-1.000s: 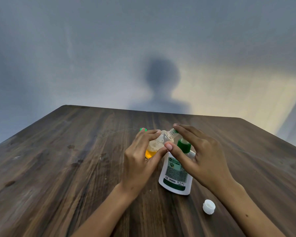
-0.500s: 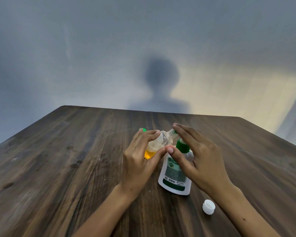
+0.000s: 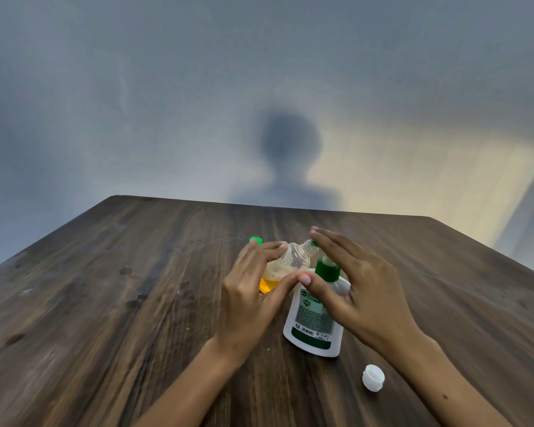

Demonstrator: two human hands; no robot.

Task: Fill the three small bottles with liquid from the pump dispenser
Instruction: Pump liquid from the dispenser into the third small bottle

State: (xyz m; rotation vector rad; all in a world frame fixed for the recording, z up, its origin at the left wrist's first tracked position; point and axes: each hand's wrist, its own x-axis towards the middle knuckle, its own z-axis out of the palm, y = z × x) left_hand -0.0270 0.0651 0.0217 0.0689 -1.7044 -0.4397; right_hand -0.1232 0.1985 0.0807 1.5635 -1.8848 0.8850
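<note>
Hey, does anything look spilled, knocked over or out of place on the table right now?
No spill shows. A loose white cap lies on the table near the right wrist. The left hand holds the small bottle tilted toward the dispenser.

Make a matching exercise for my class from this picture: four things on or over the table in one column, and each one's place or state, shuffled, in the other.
Things
1. small clear bottle
2. pump dispenser
3. white cap
4. green cap

Places or states
A. lies alone near the table's front, beside the right forearm
B. sits beyond the left hand's fingers
C. held tilted, orange liquid at its bottom
D. stands under the right hand, with a green collar

Pairs: 1-C, 2-D, 3-A, 4-B
</note>
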